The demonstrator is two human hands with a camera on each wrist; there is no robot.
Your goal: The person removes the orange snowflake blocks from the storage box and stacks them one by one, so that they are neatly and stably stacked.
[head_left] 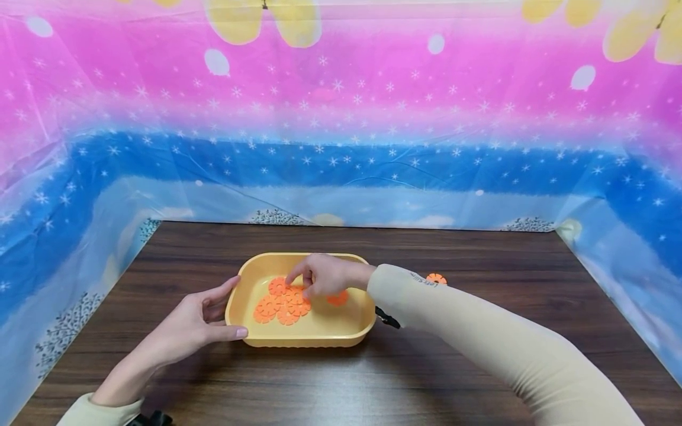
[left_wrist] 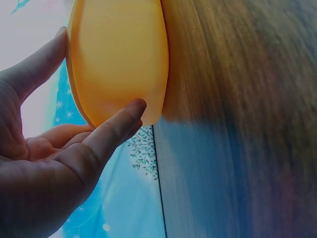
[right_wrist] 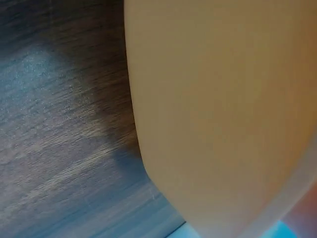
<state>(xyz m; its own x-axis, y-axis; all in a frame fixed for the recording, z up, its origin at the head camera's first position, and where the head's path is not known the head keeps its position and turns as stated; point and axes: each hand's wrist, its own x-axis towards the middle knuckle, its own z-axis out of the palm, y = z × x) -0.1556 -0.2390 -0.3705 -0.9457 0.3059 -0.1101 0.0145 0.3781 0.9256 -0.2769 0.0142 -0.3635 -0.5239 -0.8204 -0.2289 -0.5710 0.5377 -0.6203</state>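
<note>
A yellow plastic basin (head_left: 341, 325) stands on the table, holding several flat orange notched discs (head_left: 269, 307), the snowflake kind of building piece. Most overlap in a cluster left of its middle. My left hand (head_left: 192, 322) grips the basin's left end, thumb on the front rim, fingers against the outer side. In the left wrist view, its fingers (left_wrist: 111, 126) lie along the basin's outer wall (left_wrist: 119, 54). Reaching in over the right rim, my right hand (head_left: 325, 275) has index finger and thumb down among the discs, their tips apart. The right wrist view shows only the basin's outer wall (right_wrist: 213, 109).
Another orange disc (head_left: 436, 278) lies on the dark wooden table (head_left: 202, 248) beyond the right forearm, partly hidden by the sleeve (head_left: 458, 313). A pink and blue patterned cloth (head_left: 351, 124) hangs round the back and sides of the table.
</note>
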